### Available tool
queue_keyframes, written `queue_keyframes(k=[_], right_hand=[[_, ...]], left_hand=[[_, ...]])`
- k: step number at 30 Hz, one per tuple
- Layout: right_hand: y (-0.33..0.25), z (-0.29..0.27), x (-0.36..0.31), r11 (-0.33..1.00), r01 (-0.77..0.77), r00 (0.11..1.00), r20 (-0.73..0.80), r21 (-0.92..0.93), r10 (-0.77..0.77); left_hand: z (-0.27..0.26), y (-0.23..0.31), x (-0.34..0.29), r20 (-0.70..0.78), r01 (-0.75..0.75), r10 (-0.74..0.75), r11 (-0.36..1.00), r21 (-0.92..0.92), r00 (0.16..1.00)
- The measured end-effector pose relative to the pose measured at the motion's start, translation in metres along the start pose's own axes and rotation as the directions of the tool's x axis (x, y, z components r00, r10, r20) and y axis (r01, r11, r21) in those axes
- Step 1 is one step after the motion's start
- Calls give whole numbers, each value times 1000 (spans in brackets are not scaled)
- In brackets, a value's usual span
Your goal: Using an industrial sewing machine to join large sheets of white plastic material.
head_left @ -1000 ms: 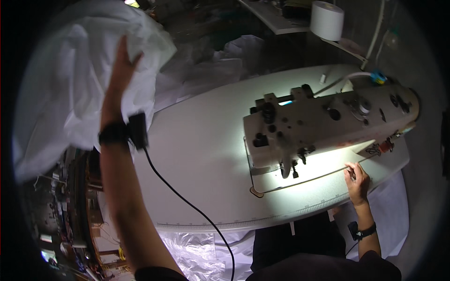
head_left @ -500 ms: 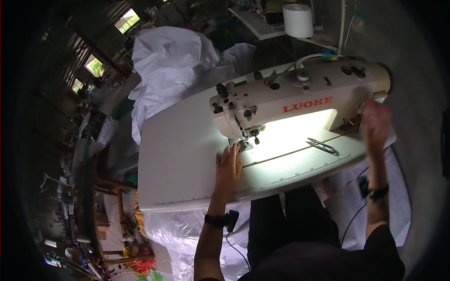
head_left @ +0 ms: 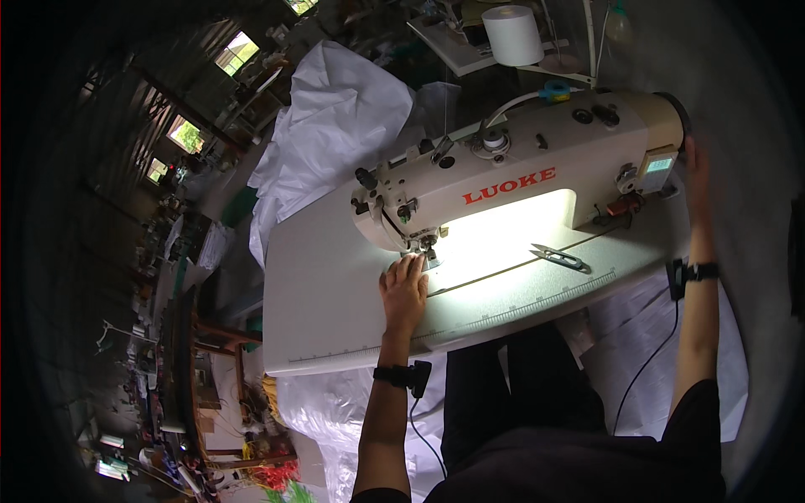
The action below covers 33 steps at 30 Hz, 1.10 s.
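A pale industrial sewing machine with red lettering stands on a white table. My left hand rests by the needle and presser foot, palm down, fingers extended with slightly bent tips. Anything under those fingertips is hidden. At the machine's right end my right hand reaches up to the dark handwheel, its fingers against the wheel's rim and partly out of sight. Thread snips lie on the lit machine bed, to the right of my left hand.
White sheet material is heaped behind the table, and more sheeting hangs below its front edge. A white thread cone stands at the back. A small lit display sits near the handwheel. Wooden shelving is at left.
My right hand has moved from in front of the display panel outward to the handwheel. My left hand stays by the needle, its fingers a little more bent. The view has shifted slightly.
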State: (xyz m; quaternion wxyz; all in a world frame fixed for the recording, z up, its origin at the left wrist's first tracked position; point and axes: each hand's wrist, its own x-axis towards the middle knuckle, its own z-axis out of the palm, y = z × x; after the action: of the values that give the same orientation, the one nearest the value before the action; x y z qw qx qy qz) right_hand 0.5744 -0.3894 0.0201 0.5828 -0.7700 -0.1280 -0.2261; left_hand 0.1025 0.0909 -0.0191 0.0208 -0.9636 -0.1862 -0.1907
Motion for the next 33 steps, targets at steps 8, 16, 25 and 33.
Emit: queue_keyframes(k=[8, 16, 25, 33], right_hand=[[-143, 47, -182, 935, 355, 931, 86, 13, -355], [-229, 211, -300, 934, 252, 689, 630, 255, -358], [-253, 308, -325, 912, 358, 583, 811, -200, -51], [-256, 311, -318, 891, 381, 527, 850, -248, 11]], left_hand=[[4, -4, -2, -46, 61, -58, 996, 69, 997], [12, -13, 7, -119, 101, -91, 991, 82, 989], [7, -10, 6, -159, 136, -134, 991, 4, 978], [7, -16, 6, -156, 144, -145, 989, -17, 977]])
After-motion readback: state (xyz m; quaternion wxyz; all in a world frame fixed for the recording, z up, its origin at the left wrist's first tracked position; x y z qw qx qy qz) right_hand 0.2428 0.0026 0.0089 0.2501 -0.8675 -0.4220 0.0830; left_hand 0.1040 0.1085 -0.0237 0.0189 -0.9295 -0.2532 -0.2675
